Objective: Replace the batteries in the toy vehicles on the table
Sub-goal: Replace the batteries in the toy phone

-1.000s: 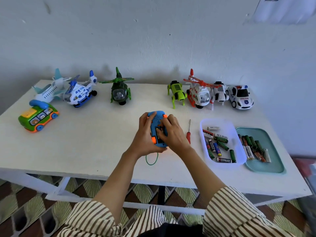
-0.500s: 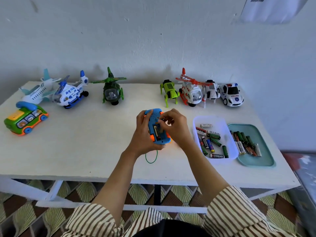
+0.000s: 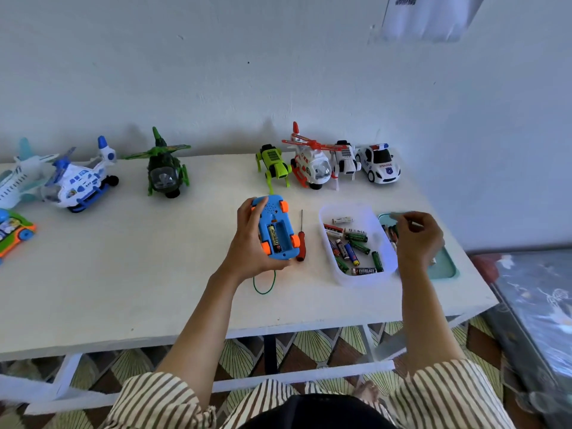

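Partly, the teal tray [image 3: 443, 267] is hidden beneath the right grip [image 3: 416, 239], whose fingers are curled over it; whether anything is pinched there is blurred and cannot be told. At the left edge a white plane [image 3: 15, 178] and a green toy bus [image 3: 12, 230] are cut off. The blue toy car [image 3: 278, 216] is held upside down over the bench [image 3: 154, 274] by the left grip [image 3: 247, 243], clamped round its side, and one battery [image 3: 274, 239] is seen in its open compartment. A screwdriver [image 3: 301, 247] is laid just beside it. Half a second earlier the right grip was at that compartment; now it is found well apart, past the clear tray [image 3: 340, 280].
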`<action>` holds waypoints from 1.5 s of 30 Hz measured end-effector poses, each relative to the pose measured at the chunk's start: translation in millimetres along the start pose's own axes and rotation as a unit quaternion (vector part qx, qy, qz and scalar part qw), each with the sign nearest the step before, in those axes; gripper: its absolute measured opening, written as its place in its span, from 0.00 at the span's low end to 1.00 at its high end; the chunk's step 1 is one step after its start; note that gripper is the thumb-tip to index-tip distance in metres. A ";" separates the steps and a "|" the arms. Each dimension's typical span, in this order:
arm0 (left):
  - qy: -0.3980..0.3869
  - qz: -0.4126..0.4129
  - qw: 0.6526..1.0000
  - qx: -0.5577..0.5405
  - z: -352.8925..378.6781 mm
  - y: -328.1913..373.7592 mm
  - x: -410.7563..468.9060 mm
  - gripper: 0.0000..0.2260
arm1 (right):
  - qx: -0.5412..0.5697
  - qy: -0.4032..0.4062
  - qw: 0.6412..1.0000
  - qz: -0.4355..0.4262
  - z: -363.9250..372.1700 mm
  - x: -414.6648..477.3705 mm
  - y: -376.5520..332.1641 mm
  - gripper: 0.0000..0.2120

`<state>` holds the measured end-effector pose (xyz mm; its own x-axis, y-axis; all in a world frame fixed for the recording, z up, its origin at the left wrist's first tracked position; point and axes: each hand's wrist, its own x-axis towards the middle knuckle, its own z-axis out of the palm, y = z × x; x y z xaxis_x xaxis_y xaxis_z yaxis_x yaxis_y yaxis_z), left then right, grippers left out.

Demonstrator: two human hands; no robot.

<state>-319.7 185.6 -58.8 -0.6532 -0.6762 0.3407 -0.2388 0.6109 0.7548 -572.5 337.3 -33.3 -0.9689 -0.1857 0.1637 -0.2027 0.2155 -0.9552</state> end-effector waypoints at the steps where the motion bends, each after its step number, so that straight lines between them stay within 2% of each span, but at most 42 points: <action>1: -0.002 0.003 1.000 0.000 -0.1 -0.9 0.5 0.55 | -0.047 0.000 0.999 0.008 -3.6 2.8 9.3 0.05; 6: -0.007 0.009 1.000 0.005 -1.7 -4.1 1.8 0.55 | -0.230 -0.081 0.970 0.008 -10.0 10.3 44.8 0.10; 11: -0.006 0.009 1.000 0.007 -2.2 -8.2 -0.1 0.55 | -0.225 -0.083 0.971 -0.008 -12.2 11.7 34.1 0.11; 15: -0.027 0.005 1.000 -0.016 -0.2 -3.5 0.1 0.55 | -0.193 -0.071 0.971 -0.125 -6.8 6.8 2.1 0.09; 17: -0.039 0.000 0.999 -0.022 0.7 -2.2 1.2 0.55 | -0.162 -0.114 0.955 -0.222 5.3 -4.8 -15.4 0.08; 19: -0.042 -0.002 0.999 -0.024 0.3 -2.7 2.4 0.54 | -0.137 -0.234 0.906 -0.324 21.5 -27.4 -32.2 0.07; 21: -0.045 0.000 0.999 -0.023 -0.6 -4.1 3.3 0.53 | -0.144 -0.353 0.822 -0.422 39.0 -55.0 -44.0 0.06; 22: -0.048 0.001 0.999 -0.022 -1.6 -4.1 4.0 0.53 | -0.154 -0.395 0.779 -0.462 47.5 -67.5 -47.4 0.06; 24: -0.053 -0.004 0.998 -0.023 -3.8 -3.2 4.9 0.53 | -0.167 -0.450 0.723 -0.497 61.2 -83.1 -52.6 0.06; 26: -0.055 -0.006 0.998 -0.025 -5.7 -1.8 5.0 0.53 | -0.179 -0.470 0.689 -0.522 70.1 -85.8 -56.8 0.07; 32: -0.071 -0.012 0.997 -0.026 -7.0 -2.4 4.2 0.53 | -0.205 -0.467 0.628 -0.588 80.5 -79.0 -62.6 0.08; 38: -0.058 -0.024 0.998 0.004 -6.3 -4.3 9.1 0.54 | -0.160 -0.445 0.628 -0.618 84.2 -82.5 -53.1 0.12; 45: -0.033 -0.062 0.998 0.000 -4.8 -4.1 13.5 0.50 | -0.103 -0.389 0.671 -0.622 84.9 -87.9 -45.7 0.13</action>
<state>-324.1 172.0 -54.6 -0.6649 -0.7179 0.2063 -0.3208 0.5239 0.7890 -466.0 262.4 -24.9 0.3212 -0.7722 0.5482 -0.8794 -0.4581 -0.1300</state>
